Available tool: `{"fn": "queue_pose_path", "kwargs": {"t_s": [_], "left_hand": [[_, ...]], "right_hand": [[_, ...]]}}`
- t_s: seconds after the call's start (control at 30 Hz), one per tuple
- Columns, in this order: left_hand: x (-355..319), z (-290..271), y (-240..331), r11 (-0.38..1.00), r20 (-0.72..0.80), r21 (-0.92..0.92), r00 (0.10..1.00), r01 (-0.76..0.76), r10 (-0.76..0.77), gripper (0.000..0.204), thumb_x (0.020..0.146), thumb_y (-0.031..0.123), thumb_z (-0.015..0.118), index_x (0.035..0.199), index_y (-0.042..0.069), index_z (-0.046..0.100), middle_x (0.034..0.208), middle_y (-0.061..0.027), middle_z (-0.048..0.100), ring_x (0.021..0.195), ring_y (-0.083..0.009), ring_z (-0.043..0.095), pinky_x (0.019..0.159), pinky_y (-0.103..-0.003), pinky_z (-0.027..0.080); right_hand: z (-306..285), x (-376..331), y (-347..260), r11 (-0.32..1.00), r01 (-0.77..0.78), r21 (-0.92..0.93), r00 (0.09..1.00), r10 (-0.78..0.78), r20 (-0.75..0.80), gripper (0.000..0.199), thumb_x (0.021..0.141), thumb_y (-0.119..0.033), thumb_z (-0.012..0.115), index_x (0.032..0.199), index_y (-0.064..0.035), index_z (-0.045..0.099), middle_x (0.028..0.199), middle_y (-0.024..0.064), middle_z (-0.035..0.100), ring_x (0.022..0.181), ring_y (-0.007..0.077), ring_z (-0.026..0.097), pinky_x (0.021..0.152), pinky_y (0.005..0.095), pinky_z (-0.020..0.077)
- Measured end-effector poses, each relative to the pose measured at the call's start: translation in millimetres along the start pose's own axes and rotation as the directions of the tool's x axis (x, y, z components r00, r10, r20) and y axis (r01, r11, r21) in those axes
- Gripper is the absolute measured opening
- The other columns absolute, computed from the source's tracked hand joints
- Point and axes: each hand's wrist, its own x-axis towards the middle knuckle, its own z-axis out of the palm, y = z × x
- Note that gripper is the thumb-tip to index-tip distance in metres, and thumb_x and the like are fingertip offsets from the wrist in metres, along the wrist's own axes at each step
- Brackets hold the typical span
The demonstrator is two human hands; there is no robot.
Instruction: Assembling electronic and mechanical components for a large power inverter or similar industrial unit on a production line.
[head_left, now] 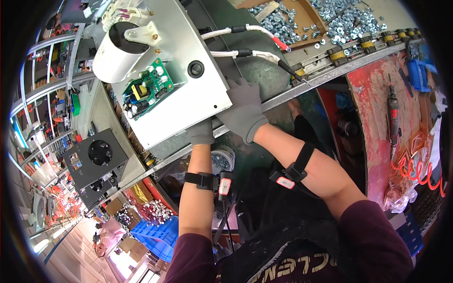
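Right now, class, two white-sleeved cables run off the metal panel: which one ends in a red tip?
The upper cable, farther from the gloved hands; its end is red. The lower cable, nearer the right hand, ends in a black tip.
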Motion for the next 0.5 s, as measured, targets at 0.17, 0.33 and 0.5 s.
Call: {"fn": "queue_pose_path", "kwargs": {"t_s": [0.17,0.33,0.5], "left_hand": [[1,-1,4,0.990,0.119,0.035,0.983,0.136,-0.139,0.041,0.088,0.027,0.053,0.123,0.006,0.054,0.122,-0.0148,0.056,0.115,-0.0306,0.051,0.097,-0.041,0.039],[7,-7,31,0.959,-0.273,-0.281,0.956,0.032,-0.111,0.036,0.075,0.028,0.068,0.103,0.005,0.066,0.095,-0.0140,0.067,0.086,-0.0320,0.064,0.075,-0.040,0.049],[-19,17,25,0.917,0.055,-0.368,0.989,0.150,-0.140,0.038,0.079,0.031,0.064,0.108,0.007,0.063,0.104,-0.0140,0.064,0.097,-0.0325,0.059,0.084,-0.042,0.046]], "right_hand": [[-6,-9,41,0.750,-0.114,0.651,0.992,0.124,0.031,0.026,0.073,-0.025,0.064,0.088,-0.0036,0.066,0.088,0.0081,0.063,0.089,0.0278,0.056,0.080,0.0398,0.0442],[-31,-7,27,0.835,-0.155,0.527,0.988,0.132,0.082,0.022,0.074,-0.020,0.063,0.084,-0.0009,0.062,0.096,0.0173,0.062,0.097,0.0329,0.054,0.087,0.0405,0.0429],[-50,-23,5,0.968,0.247,0.049,0.968,-0.249,0.041,0.031,0.080,-0.026,0.059,0.101,-0.0030,0.059,0.109,0.0209,0.053,0.098,0.0382,0.049,0.084,0.0478,0.0392]]}}
